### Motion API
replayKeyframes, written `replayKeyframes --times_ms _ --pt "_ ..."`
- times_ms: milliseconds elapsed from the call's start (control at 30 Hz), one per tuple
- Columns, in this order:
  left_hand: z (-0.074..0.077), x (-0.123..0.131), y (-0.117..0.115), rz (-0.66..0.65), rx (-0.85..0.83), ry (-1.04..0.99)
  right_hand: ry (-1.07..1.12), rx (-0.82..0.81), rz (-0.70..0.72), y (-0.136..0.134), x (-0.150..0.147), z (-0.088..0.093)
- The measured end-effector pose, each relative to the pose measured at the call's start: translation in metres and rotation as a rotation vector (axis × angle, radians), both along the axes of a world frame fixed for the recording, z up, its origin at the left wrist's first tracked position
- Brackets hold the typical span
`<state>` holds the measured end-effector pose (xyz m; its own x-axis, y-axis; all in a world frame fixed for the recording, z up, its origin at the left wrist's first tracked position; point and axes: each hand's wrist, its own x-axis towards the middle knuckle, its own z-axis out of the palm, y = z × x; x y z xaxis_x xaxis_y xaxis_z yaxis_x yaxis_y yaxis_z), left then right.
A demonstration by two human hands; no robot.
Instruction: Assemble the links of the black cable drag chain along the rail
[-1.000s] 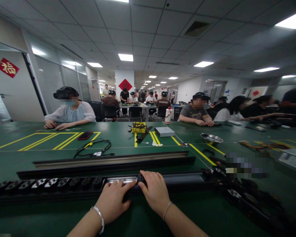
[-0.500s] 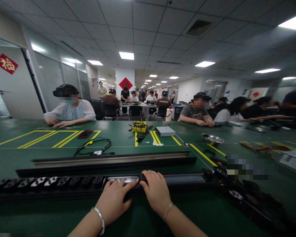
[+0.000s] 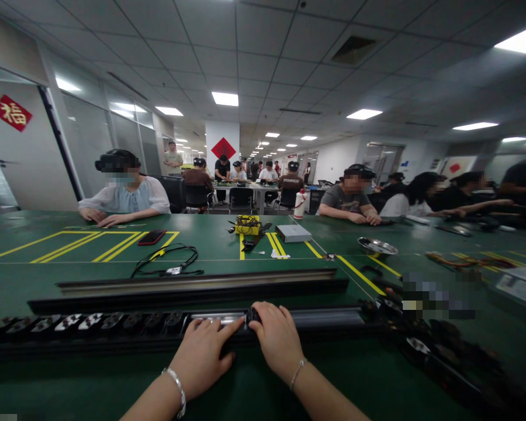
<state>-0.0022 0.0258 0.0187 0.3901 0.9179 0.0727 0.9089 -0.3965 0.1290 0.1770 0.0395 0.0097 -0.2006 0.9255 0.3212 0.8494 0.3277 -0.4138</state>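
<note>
A long black power track (image 3: 333, 318) lies across the table in front of me, with a shiny metal channel along its middle. Several black socket modules (image 3: 131, 321) sit in a row on its left part, and two of them show paler tops. My right hand (image 3: 278, 342) curls round a small black socket module (image 3: 253, 316) on the track, hiding most of it. My left hand (image 3: 204, 354) rests over the channel just left of it. Its index finger is stretched out to that module's left edge, and its other fingers lie loosely on the track.
Behind the track lies a second black rail (image 3: 201, 285). Dark loose parts (image 3: 438, 356) are heaped at the right. Farther back are a black cable (image 3: 166, 257), a phone (image 3: 152, 237), a grey box (image 3: 293, 233) and a metal bowl (image 3: 377, 247). Other people sit across the table.
Both my hands and the socket module look almost unmoved. At the far right, a person's arm has lifted slightly.
</note>
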Motion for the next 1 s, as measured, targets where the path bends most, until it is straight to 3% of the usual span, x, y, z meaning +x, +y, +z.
replayKeyframes --times_ms 1000 --pt "-0.0060 0.0018 -0.0019 0.008 0.074 -0.008 -0.003 0.030 -0.030 -0.0049 0.0004 0.0016"
